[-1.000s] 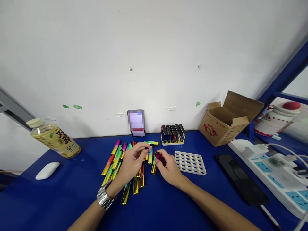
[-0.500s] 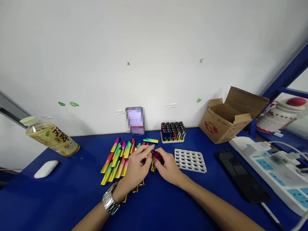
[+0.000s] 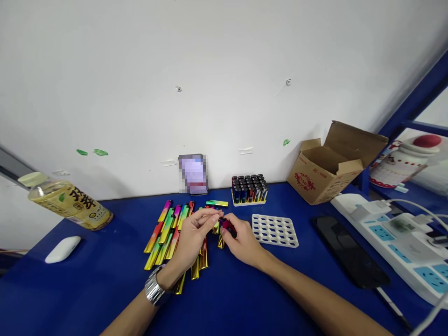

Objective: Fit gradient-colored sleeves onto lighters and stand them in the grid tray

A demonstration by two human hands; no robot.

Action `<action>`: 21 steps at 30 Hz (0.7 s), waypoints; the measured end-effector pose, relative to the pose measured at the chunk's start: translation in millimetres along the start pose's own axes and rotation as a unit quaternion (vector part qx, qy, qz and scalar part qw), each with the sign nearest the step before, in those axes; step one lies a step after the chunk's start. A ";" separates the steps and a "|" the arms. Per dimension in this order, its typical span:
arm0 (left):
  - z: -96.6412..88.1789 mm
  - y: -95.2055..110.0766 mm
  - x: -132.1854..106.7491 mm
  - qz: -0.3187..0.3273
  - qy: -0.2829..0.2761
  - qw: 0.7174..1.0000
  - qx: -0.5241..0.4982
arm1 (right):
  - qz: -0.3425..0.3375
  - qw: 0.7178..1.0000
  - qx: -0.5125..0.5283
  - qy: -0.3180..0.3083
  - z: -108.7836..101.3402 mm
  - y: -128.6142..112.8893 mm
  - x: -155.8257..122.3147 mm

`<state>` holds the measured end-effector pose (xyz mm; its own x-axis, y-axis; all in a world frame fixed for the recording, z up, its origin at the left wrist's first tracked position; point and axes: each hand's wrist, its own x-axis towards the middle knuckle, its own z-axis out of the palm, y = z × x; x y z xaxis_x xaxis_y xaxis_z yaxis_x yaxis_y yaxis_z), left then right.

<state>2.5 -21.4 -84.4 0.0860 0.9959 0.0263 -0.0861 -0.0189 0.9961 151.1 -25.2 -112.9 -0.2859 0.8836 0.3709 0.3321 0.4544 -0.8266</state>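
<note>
Right hand (image 3: 244,239) has its fingers snug round a dark lighter (image 3: 227,225) above the surface (image 3: 245,298), left hand (image 3: 194,234) nearly pinched beside it (can't tell if it's gripping), so 1 sloppy twist could drop it.

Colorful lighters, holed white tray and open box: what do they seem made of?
Colorful lighters: shiny metallic finish with bright, mirror-like highlights; whether metal or coated plastic is unclear.
Holed white tray: probably molded plastic, fairly matte, judging by its regular grid of holes.
Open box: cardboard, matte brown, with folded flaps and red print.
</note>
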 end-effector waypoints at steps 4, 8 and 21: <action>-0.1 0.3 1.5 -0.017 -0.021 0.999 -0.020 | -0.001 1.000 0.015 -0.009 -0.2 0.5 -0.4; 0.2 4.5 1.9 -0.042 -0.033 0.998 -0.043 | 0.000 1.000 0.018 0.000 0.2 1.5 -0.5; -0.7 10.7 0.6 -0.064 -0.052 0.996 -0.033 | -0.003 1.000 0.016 -0.007 0.5 1.2 -1.6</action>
<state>0.9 -20.9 -73.8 0.2032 0.9752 -0.0879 -0.1334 0.1165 0.9842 151.5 -26.2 -114.7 -0.3009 0.8789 0.3701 0.3015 0.4558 -0.8375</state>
